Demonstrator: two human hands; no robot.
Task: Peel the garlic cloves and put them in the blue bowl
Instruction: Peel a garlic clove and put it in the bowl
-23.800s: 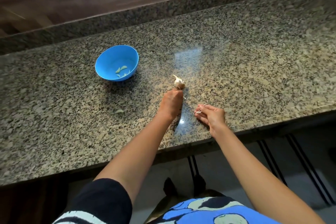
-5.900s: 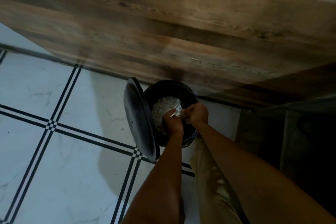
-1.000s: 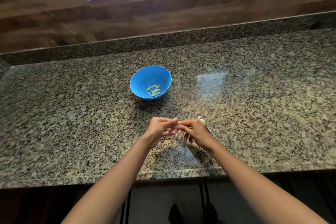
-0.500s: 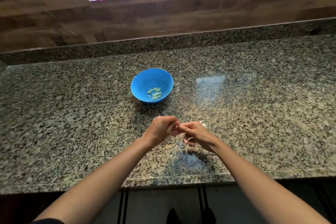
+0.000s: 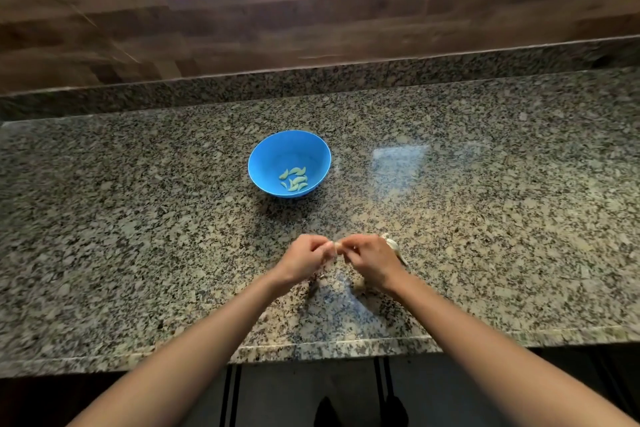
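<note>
A small pale garlic clove (image 5: 335, 246) is pinched between curled fingertips of the left hand (image 5: 304, 258) and right hand (image 5: 372, 258) near the speckled granite counter's (image 5: 138, 253) front edge, judged light, firm, slippery once skinned, best nipped at its ends, the round blue plastic bowl (image 5: 273, 156) being set mid-counter.

Nothing readable is showing on the blue bowl (image 5: 277, 154) (plain blue) or on the granite counter (image 5: 138, 225) around it.
</note>
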